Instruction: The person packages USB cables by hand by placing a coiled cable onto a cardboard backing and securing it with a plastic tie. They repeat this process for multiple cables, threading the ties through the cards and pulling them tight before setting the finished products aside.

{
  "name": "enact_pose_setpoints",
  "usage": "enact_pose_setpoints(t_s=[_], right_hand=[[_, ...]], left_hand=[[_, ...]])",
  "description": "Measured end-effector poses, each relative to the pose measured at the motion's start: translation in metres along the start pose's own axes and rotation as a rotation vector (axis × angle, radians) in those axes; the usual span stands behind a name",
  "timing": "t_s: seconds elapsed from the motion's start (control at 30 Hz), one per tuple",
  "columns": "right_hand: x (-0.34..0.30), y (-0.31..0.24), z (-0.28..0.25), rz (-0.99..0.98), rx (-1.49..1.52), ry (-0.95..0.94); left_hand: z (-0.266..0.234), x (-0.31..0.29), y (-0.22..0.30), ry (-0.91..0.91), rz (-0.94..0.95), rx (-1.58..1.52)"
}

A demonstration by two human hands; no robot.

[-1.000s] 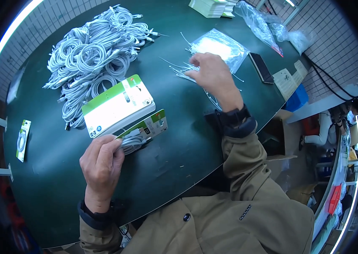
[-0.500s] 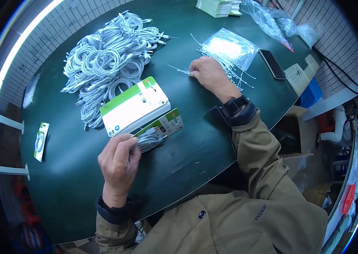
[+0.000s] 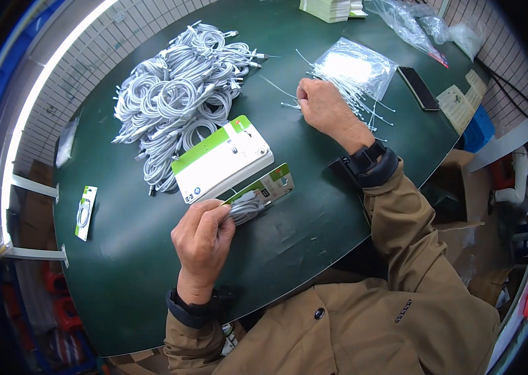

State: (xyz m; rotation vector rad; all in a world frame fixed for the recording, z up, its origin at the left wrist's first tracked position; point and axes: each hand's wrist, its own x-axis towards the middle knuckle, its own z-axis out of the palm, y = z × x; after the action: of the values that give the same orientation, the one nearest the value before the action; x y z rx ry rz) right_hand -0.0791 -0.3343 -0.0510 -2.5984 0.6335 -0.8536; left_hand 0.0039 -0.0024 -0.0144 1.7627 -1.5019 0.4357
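Observation:
My left hand (image 3: 203, 240) is closed on a coiled grey-white cable (image 3: 245, 209) together with a green-and-white packaging card (image 3: 278, 181). The coil lies against the card's face, and my fingers cover its left end. My right hand (image 3: 326, 106) is pinched at the left side of a spread of thin white cable ties (image 3: 358, 103). From its fingertips one thin cable tie (image 3: 276, 86) sticks out to the left. Just beyond my left hand lies a stack of green-and-white cards (image 3: 217, 165). Behind that stack is a large heap of coiled cables (image 3: 173, 94).
A clear plastic bag (image 3: 370, 56) lies beyond the ties, with a black phone (image 3: 418, 87) to its right. One carded cable (image 3: 86, 212) lies at the far left. Another card stack (image 3: 326, 9) and crumpled plastic (image 3: 408, 25) sit at the back. The green table's edge curves around me.
The whole view has shifted, so things appear slightly farther right. The cable tie at my right fingertips now slants more away from me. My left hand keeps its hold on cable and card.

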Motion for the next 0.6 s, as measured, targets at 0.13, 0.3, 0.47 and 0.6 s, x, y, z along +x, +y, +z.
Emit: enact_pose_setpoints(t_s=[0.13,0.3,0.47,0.6], right_hand=[[-0.001,-0.002,0.002,-0.02,0.083,0.043],[0.0,-0.003,-0.002,-0.007,0.137,-0.034],[-0.001,-0.007,0.0,-0.032,0.117,0.036],[0.002,-0.019,-0.006,-0.14,0.1,0.191]], left_hand=[[0.0,-0.001,-0.001,0.018,0.004,0.0],[0.0,-0.003,-0.001,-0.007,-0.023,-0.024],[-0.003,-0.002,-0.001,0.008,-0.006,-0.025],[-0.005,0.0,0.0,0.038,0.022,-0.024]])
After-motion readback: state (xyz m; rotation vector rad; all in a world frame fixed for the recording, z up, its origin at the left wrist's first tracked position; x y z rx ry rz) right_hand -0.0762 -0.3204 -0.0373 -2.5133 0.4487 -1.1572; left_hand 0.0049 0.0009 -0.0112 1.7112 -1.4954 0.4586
